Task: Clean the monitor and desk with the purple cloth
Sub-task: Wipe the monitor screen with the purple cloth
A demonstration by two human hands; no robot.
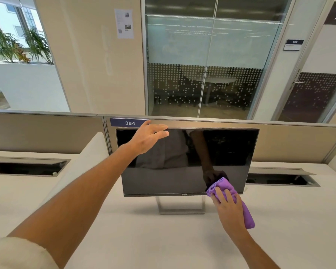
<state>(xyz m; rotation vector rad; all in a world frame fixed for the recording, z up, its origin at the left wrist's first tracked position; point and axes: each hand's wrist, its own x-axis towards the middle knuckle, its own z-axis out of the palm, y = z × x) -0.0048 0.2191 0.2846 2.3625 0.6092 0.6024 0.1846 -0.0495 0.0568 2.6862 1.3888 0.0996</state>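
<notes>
A black monitor with a dark screen stands on a silver stand in the middle of the white desk. My left hand rests on the monitor's top edge near its left corner, fingers straight. My right hand presses the folded purple cloth against the screen's lower right corner, fingers laid flat over it. Part of the cloth hangs down below my right hand.
A beige partition with a label reading 384 runs behind the monitor. Open cable trays are set into the desk at left and right. A low white divider slopes across the desk on the left. Glass walls stand beyond.
</notes>
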